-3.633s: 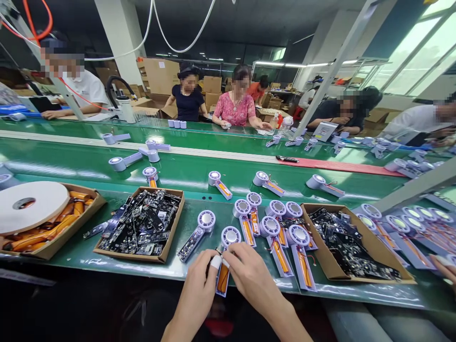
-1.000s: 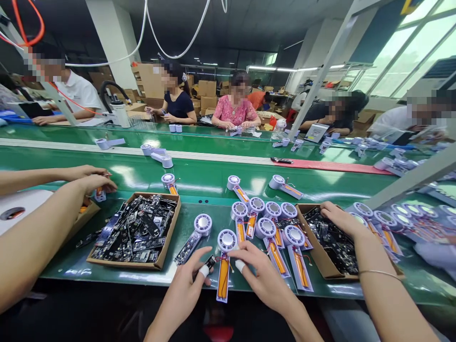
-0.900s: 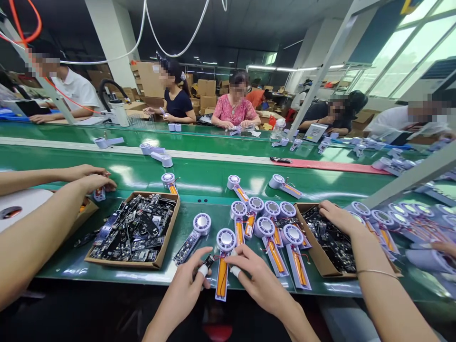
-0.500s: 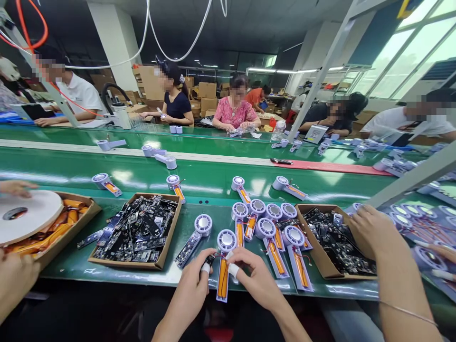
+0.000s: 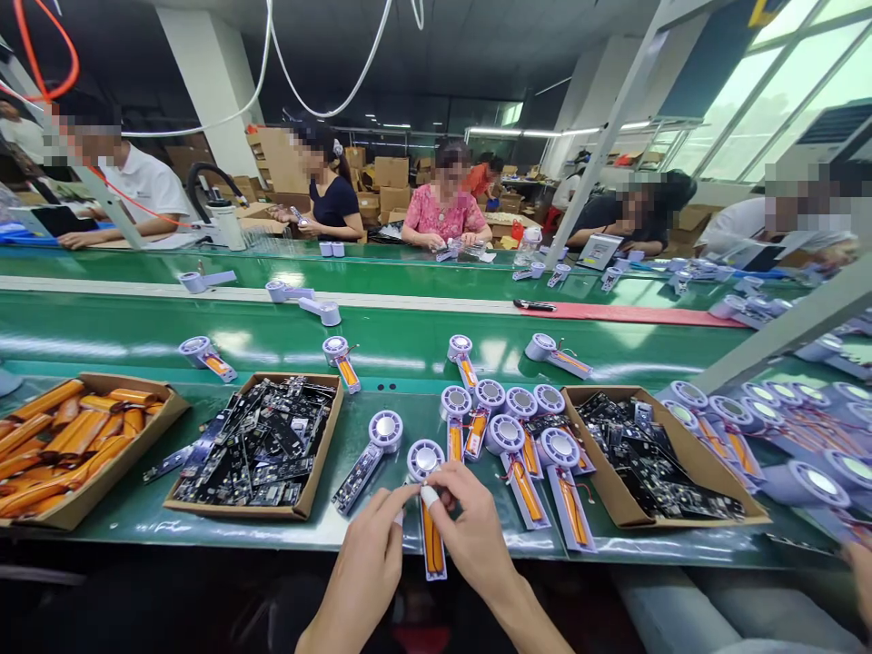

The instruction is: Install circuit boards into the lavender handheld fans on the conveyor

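A lilac handheld fan (image 5: pixel 426 458) lies in front of me, its handle jutting over the table edge and an orange-wrapped battery (image 5: pixel 433 545) inside the handle. My left hand (image 5: pixel 373 540) is closed at the fan's neck, with fingertips pinched together. My right hand (image 5: pixel 470 518) pinches at the same spot, and white covers show on fingertips. Whatever lies between the fingers is hidden. To the left rests another fan (image 5: pixel 385 431) with a circuit board (image 5: pixel 359 477) in its handle. Several fans with batteries and thin red wires, one of them a near fan (image 5: pixel 559 448), lie at my right.
Cardboard trays hold orange batteries (image 5: pixel 82 427), circuit boards (image 5: pixel 272 445) and more circuit boards (image 5: pixel 640 454). More fans (image 5: pixel 810 481) crowd the right end. A green conveyor (image 5: pixel 381 345) carries scattered fans and a box cutter (image 5: pixel 535 306). Across it, several people sit working.
My hands have drawn together over the fan's neck, hiding the small black piece seen in my left hand. Neighbours' arms have withdrawn from both sides, and the white reel is off the battery tray.
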The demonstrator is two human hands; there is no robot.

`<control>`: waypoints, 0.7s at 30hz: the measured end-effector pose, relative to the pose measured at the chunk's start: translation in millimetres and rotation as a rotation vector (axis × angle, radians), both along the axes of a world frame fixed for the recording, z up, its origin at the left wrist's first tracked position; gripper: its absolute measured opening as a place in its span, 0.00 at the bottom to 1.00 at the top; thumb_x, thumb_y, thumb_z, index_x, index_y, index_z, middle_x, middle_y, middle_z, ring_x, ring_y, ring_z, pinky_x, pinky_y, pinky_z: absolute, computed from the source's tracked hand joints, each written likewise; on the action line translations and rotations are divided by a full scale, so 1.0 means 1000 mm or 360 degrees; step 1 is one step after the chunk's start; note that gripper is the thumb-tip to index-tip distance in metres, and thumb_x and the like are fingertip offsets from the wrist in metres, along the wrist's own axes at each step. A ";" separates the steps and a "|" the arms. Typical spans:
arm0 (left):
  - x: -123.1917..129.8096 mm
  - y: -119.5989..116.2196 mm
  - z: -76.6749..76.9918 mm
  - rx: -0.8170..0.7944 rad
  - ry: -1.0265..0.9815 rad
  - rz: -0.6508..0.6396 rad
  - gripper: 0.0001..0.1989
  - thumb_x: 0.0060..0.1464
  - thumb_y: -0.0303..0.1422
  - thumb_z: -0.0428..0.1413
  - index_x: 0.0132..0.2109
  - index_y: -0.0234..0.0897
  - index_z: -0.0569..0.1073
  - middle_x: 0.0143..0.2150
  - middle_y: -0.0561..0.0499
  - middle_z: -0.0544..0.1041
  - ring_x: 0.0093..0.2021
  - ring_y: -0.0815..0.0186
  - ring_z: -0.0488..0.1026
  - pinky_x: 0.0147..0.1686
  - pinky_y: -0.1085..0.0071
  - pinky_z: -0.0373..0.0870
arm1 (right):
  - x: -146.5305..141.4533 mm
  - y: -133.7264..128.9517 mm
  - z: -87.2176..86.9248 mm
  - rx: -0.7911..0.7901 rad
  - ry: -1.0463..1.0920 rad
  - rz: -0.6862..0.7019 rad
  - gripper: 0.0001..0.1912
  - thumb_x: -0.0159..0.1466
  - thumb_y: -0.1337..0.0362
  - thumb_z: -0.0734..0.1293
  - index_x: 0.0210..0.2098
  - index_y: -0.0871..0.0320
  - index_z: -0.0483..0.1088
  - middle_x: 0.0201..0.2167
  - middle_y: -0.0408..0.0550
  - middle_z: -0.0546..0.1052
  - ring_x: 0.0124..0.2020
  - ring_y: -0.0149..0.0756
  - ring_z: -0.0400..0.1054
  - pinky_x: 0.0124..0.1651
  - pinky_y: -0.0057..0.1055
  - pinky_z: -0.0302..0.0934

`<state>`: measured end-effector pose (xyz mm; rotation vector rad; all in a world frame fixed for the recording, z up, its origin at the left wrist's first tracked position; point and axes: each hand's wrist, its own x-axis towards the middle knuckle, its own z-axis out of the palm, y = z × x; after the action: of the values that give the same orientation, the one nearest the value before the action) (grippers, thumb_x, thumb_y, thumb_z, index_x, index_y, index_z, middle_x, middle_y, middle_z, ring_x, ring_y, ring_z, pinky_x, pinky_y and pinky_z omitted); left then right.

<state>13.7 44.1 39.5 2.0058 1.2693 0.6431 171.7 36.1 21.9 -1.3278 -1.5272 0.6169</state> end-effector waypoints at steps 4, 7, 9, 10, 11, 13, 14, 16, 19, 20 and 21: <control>0.000 -0.001 -0.011 -0.0177 -0.0283 0.0170 0.20 0.62 0.30 0.43 0.59 0.41 0.66 0.46 0.45 0.77 0.42 0.60 0.77 0.44 0.64 0.73 | 0.001 -0.001 -0.007 0.0145 -0.0393 -0.0035 0.10 0.65 0.72 0.59 0.41 0.56 0.69 0.39 0.50 0.70 0.40 0.39 0.67 0.43 0.33 0.63; 0.001 -0.004 -0.017 -0.0366 -0.0426 0.0324 0.19 0.62 0.33 0.44 0.59 0.39 0.63 0.46 0.44 0.78 0.31 0.63 0.77 0.35 0.65 0.74 | 0.005 -0.002 -0.003 0.0154 -0.0680 0.0027 0.14 0.64 0.75 0.58 0.43 0.56 0.69 0.39 0.50 0.70 0.41 0.40 0.67 0.44 0.34 0.63; 0.002 -0.005 -0.017 -0.0415 -0.0457 0.0353 0.17 0.62 0.33 0.45 0.56 0.38 0.65 0.49 0.42 0.78 0.33 0.62 0.78 0.36 0.66 0.74 | 0.007 -0.001 0.007 0.0131 -0.0875 0.0108 0.14 0.62 0.77 0.58 0.41 0.56 0.69 0.39 0.50 0.70 0.39 0.39 0.67 0.41 0.34 0.63; 0.003 -0.006 -0.017 -0.0402 -0.0448 0.0346 0.16 0.61 0.33 0.45 0.54 0.38 0.66 0.51 0.42 0.77 0.36 0.61 0.79 0.38 0.65 0.75 | 0.008 0.000 0.013 0.0127 -0.0978 0.0148 0.14 0.61 0.78 0.59 0.40 0.56 0.69 0.38 0.50 0.70 0.38 0.39 0.67 0.40 0.33 0.63; 0.003 -0.006 -0.016 -0.0361 -0.0420 0.0333 0.15 0.61 0.32 0.45 0.53 0.38 0.68 0.52 0.42 0.77 0.40 0.59 0.79 0.39 0.65 0.75 | 0.009 0.001 0.020 0.0129 -0.1080 0.0183 0.14 0.61 0.78 0.59 0.39 0.56 0.69 0.38 0.50 0.70 0.37 0.39 0.66 0.39 0.34 0.63; 0.004 -0.008 -0.015 -0.0215 -0.0317 0.0301 0.15 0.60 0.30 0.45 0.52 0.39 0.70 0.51 0.43 0.78 0.45 0.57 0.78 0.42 0.63 0.75 | 0.009 0.002 0.031 0.0132 -0.1256 0.0242 0.12 0.60 0.78 0.61 0.36 0.57 0.69 0.36 0.50 0.71 0.36 0.40 0.66 0.37 0.34 0.63; 0.004 -0.009 -0.015 -0.0121 -0.0257 0.0286 0.16 0.61 0.30 0.45 0.52 0.39 0.70 0.50 0.43 0.79 0.46 0.56 0.78 0.43 0.62 0.75 | 0.009 0.003 0.035 0.0130 -0.1319 0.0261 0.11 0.59 0.78 0.61 0.34 0.57 0.69 0.35 0.50 0.71 0.35 0.40 0.66 0.36 0.34 0.63; 0.005 -0.011 -0.018 0.0080 -0.0152 0.0259 0.17 0.61 0.29 0.45 0.54 0.39 0.71 0.50 0.43 0.79 0.48 0.55 0.78 0.46 0.60 0.74 | 0.010 0.005 0.039 0.0120 -0.1378 0.0285 0.10 0.59 0.78 0.62 0.32 0.57 0.68 0.34 0.49 0.71 0.34 0.40 0.65 0.35 0.34 0.62; 0.006 -0.016 -0.027 0.0325 -0.0058 0.0232 0.19 0.62 0.27 0.45 0.56 0.37 0.70 0.53 0.43 0.78 0.52 0.57 0.76 0.50 0.62 0.74 | 0.010 0.006 0.040 0.0099 -0.1338 0.0307 0.10 0.60 0.77 0.61 0.31 0.56 0.68 0.33 0.48 0.71 0.34 0.39 0.65 0.35 0.34 0.61; 0.007 -0.018 -0.031 0.0394 -0.0032 0.0220 0.19 0.61 0.26 0.44 0.57 0.37 0.70 0.54 0.43 0.77 0.53 0.58 0.76 0.51 0.62 0.74 | 0.010 0.005 0.039 0.0080 -0.1309 0.0319 0.10 0.61 0.77 0.61 0.31 0.56 0.68 0.33 0.48 0.71 0.34 0.39 0.65 0.36 0.34 0.61; 0.008 -0.020 -0.034 0.0459 -0.0001 0.0207 0.20 0.61 0.24 0.44 0.58 0.36 0.69 0.54 0.42 0.77 0.53 0.58 0.75 0.51 0.63 0.73 | 0.010 0.005 0.038 0.0053 -0.1280 0.0328 0.10 0.61 0.77 0.60 0.31 0.56 0.67 0.33 0.47 0.71 0.34 0.38 0.65 0.36 0.33 0.61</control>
<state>21.3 24.3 5.5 2.1629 1.3791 0.9345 181.6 41.2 60.2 -1.4883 -2.3258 0.1625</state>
